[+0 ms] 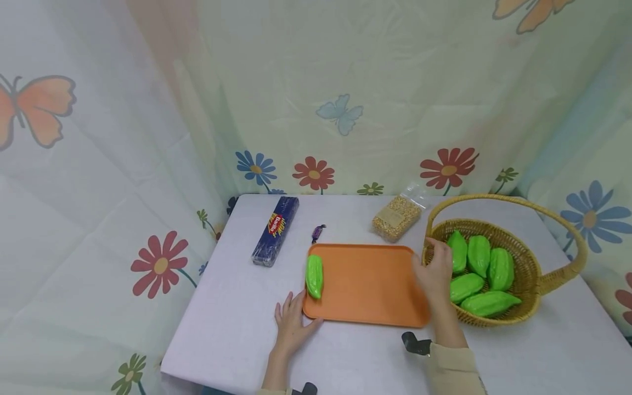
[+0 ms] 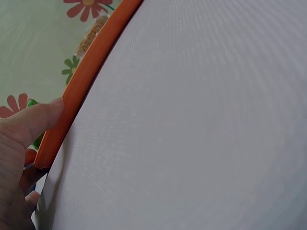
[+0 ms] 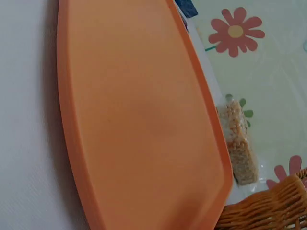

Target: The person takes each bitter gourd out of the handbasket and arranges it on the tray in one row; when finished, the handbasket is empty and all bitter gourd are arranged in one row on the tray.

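Note:
My left hand point(image 1: 291, 328) is at the near left corner of an orange tray point(image 1: 367, 285); its thumb point(image 2: 50, 112) presses the front wall and its fingers wrap the left side. On the tray's left end lies one bright green, ridged vegetable point(image 1: 314, 277) that looks like a bitter melon. My right hand point(image 1: 436, 269), thumb spread from the fingers, is between the tray's right end and a wicker basket point(image 1: 530, 263), overlapping the basket's left rim. Several more green vegetables point(image 1: 478, 255) sit in that basket. The right wrist view shows the tray and basket, not the hand.
Behind the tray's left end are a dark blue Barilla pack point(image 1: 276, 233) and a small purple wrapped sweet point(image 1: 317, 233). A clear bag of yellowish grains point(image 1: 396, 218) lies behind its right end. The basket's tall handle point(image 1: 568, 219) arches up. A flowered curtain point(image 1: 276, 82) hangs around the table.

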`<state>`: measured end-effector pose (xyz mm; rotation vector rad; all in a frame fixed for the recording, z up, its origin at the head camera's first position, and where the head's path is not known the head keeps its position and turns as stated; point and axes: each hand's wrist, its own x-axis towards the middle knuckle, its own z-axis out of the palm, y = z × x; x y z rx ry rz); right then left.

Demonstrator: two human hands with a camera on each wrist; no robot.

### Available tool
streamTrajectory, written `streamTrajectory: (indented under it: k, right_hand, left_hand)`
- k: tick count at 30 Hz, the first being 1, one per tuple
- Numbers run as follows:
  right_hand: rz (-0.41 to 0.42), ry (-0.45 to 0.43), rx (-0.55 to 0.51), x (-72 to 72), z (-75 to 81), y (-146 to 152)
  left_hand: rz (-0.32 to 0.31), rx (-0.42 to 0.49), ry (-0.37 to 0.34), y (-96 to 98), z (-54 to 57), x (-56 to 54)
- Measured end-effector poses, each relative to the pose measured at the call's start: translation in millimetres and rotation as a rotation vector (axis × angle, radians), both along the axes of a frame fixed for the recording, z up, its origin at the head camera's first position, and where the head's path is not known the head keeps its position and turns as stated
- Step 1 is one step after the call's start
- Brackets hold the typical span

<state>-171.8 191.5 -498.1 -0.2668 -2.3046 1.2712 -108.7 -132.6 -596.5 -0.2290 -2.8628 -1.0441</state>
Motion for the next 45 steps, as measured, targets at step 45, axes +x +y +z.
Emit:
streamTrajectory:
  k: [45]
  right_hand:
    - [-0.052,-0.631,0.257,22.7,-13.2,59.2]
  left_hand:
    - [-0.002,-0.009,-0.009,-0.7,-4.7,-2.2]
